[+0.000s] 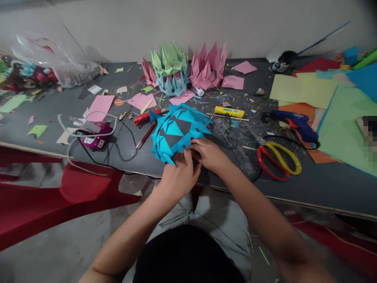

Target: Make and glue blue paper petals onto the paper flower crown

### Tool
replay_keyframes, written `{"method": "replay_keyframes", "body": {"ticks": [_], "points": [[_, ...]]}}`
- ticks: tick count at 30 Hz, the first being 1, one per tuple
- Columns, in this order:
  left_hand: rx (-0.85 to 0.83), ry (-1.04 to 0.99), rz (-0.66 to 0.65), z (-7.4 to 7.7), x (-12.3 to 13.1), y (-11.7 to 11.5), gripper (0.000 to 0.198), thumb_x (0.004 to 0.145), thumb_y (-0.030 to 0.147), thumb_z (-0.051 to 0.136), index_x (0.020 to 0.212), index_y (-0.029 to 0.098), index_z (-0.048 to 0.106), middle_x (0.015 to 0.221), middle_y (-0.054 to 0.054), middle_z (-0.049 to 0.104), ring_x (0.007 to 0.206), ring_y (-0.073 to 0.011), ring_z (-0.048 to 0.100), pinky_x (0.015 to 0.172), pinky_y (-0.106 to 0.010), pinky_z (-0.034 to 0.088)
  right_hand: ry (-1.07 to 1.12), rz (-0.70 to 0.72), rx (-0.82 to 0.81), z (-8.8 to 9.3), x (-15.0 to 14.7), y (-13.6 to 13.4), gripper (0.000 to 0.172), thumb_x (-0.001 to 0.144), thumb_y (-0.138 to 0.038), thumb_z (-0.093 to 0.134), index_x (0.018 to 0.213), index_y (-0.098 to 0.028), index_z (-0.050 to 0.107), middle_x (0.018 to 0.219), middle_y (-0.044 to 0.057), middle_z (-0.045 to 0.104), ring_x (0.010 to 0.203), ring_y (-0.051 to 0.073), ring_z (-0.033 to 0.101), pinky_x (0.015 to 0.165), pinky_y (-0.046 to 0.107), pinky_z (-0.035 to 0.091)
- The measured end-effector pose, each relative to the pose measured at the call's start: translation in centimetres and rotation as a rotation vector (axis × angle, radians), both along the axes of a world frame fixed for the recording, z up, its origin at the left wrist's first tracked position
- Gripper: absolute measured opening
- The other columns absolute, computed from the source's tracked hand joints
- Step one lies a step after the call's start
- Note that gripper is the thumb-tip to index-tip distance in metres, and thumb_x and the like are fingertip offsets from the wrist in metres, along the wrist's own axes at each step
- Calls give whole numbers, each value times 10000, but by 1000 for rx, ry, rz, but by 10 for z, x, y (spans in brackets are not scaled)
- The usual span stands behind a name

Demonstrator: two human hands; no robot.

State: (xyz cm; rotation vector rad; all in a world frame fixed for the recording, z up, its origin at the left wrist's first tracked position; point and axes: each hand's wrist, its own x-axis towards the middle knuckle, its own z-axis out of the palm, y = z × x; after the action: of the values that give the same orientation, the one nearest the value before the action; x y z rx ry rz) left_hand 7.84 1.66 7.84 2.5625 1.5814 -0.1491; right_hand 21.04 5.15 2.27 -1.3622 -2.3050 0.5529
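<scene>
A ring of folded bright blue paper points, a paper crown [169, 131], lies tilted on the dark table near its front edge. My left hand [183, 169] grips the crown's near edge, fingers curled in. Close against it, my right hand [207, 154] pinches the same edge from the right. The fingertips meet, and whatever small fold lies between them is hidden. Just behind the crown lie a red-handled cutter [147, 117] and a dark red pen-like stick [146, 135]. A yellow glue stick [229, 112] and a clear ruler [235, 147] are to its right.
Green, pink and light blue paper crowns [169, 61] stand by the wall. Scissors [279, 161] and a blue glue gun [297, 122] lie right, beside coloured paper sheets [338, 125]. A purple power socket [96, 137] with looped cables sits left. Red chairs [85, 184] flank the table.
</scene>
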Motion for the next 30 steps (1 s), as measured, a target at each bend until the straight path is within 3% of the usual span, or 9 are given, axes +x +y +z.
{"method": "replay_keyframes", "body": {"ticks": [5,17,26,30], "points": [[84,-34,-12,-9,0,1,340,840,248,444,1099,29,463,942,-197,611,916,-291,599,668,-355,504,37,-52,-5,2,-4,-1,186,856,-132,483,950,-132,644,1003,110,646,944,207,570,857,319,427],[98,-45,34,-13,4,-3,297,828,160,408,1088,45,494,977,-191,611,1050,-302,536,710,-362,499,66,-95,30,-4,-8,-4,204,835,-93,476,923,-146,653,975,105,658,911,201,583,838,326,441],[118,-30,45,-11,5,-3,269,844,160,387,1066,60,504,945,-167,612,990,-281,572,622,-306,489,75,-78,26,-3,-8,-2,208,828,-89,484,937,-136,654,986,110,659,921,202,591,850,324,452],[146,-7,38,-12,6,-2,311,841,146,391,1119,55,496,952,-172,619,944,-272,588,589,-295,484,28,-62,35,6,-5,-12,219,812,-71,485,924,-124,665,1019,120,667,940,199,610,855,314,469]]}}
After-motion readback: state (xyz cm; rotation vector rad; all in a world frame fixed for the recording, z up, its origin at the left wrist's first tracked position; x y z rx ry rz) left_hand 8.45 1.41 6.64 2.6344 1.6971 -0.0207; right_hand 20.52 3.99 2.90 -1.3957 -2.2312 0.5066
